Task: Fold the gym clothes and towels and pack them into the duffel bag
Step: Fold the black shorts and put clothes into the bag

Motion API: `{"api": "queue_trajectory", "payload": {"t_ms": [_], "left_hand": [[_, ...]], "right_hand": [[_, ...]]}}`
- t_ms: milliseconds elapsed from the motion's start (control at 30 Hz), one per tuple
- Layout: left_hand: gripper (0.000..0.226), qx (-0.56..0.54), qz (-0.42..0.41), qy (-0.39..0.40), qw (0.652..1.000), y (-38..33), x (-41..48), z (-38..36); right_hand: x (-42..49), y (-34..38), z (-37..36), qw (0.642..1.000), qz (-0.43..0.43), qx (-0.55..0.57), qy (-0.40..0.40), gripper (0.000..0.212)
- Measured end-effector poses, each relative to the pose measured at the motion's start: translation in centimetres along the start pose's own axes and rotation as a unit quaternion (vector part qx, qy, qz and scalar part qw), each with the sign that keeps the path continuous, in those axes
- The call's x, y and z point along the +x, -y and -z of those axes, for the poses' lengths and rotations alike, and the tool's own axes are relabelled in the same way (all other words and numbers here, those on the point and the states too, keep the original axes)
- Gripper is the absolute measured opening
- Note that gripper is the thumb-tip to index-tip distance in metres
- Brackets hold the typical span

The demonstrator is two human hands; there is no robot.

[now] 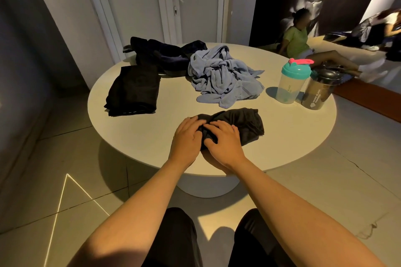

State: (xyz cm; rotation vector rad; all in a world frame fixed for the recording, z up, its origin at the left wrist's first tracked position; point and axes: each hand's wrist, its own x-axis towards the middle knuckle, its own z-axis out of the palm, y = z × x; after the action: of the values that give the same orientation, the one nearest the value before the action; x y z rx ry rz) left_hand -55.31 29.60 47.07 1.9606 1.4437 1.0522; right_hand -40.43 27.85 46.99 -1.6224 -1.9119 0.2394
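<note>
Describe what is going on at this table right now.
A seated person is working on a dark grey garment at the near edge of the round table. The left hand rests on its bunched end while the right hand grips the fabric. A black garment lies folded at the left. A blue towel is crumpled mid-table, with a navy heap behind it. A teal-lidded shaker and a dark shaker stand at the right.
</note>
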Motion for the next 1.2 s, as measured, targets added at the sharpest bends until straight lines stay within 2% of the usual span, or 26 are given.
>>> {"api": "queue_trajectory", "payload": {"t_ms": [100, 200, 233, 300, 367, 467, 500, 567, 667, 767, 833, 967, 1067, 1133, 1200], "left_hand": [[0.049, 0.045, 0.059, 0.02, 0.997, 0.0, 0.3, 0.0], [0.05, 0.105, 0.078, 0.024, 0.991, 0.1, 0.5, 0.0], [0.05, 0.103, 0.084, 0.019, 0.991, 0.1, 0.6, 0.1], [0.05, 0.093, 0.103, 0.005, 0.99, -0.1, 0.8, 0.2], [0.05, 0.105, 0.103, -0.027, 0.989, -0.6, 1.1, 0.2], [0.044, 0.183, -0.026, -0.077, 0.98, -2.6, 1.9, 0.0], [0.041, 0.188, -0.057, -0.056, 0.979, -3.4, 2.4, -0.2], [0.04, 0.202, -0.056, 0.033, 0.977, -4.3, 3.3, -0.4], [0.063, 0.284, -0.032, 0.15, 0.947, -2.9, 3.6, -0.3], [0.082, 0.278, -0.061, 0.179, 0.942, -0.9, 3.4, 0.7], [0.077, 0.269, -0.074, 0.162, 0.946, -0.6, 3.2, 1.1], [0.026, 0.211, -0.09, -0.005, 0.973, -0.7, 3.3, 0.6], [0.02, 0.196, -0.102, -0.09, 0.971, -1.0, 3.7, 0.3], [0.026, 0.171, -0.138, -0.07, 0.973, -1.4, 3.6, 0.3], [0.038, 0.154, -0.177, 0.0, 0.972, -1.4, 3.3, 0.3]], "right_hand": [[-0.2, 0.2, 0.3, 0.998, -0.014, 0.036, -0.056, 0.057], [-0.1, -0.8, 1.2, 0.987, -0.054, -0.045, -0.141, 0.046], [0.2, -1.6, 1.8, 0.983, -0.085, -0.078, -0.141, 0.045], [0.5, -3.0, 2.9, 0.979, -0.144, -0.114, -0.09, 0.045], [0.7, -3.6, 3.3, 0.979, -0.16, -0.12, -0.039, 0.048], [0.9, -2.9, 3.1, 0.983, -0.148, -0.104, -0.041, 0.048], [1.1, -2.7, 3.0, 0.984, -0.147, -0.093, -0.046, 0.047], [1.5, -2.2, 3.1, 0.986, -0.146, -0.068, -0.051, 0.045], [2.3, -2.3, 3.7, 0.987, -0.144, -0.04, -0.064, 0.041], [3.2, -4.2, 4.3, 0.974, -0.195, 0.09, -0.067, 0.039], [3.4, -4.8, 4.6, 0.965, -0.205, 0.158, -0.046, 0.043], [2.8, -4.2, 4.8, 0.952, -0.188, 0.239, -0.031, 0.036], [2.2, -3.9, 4.9, 0.951, -0.161, 0.263, -0.034, 0.034], [2.2, -4.8, 4.2, 0.957, -0.13, 0.259, -0.029, 0.033], [2.2, -5.5, 3.2, 0.958, -0.132, 0.256, -0.018, 0.032]]}}
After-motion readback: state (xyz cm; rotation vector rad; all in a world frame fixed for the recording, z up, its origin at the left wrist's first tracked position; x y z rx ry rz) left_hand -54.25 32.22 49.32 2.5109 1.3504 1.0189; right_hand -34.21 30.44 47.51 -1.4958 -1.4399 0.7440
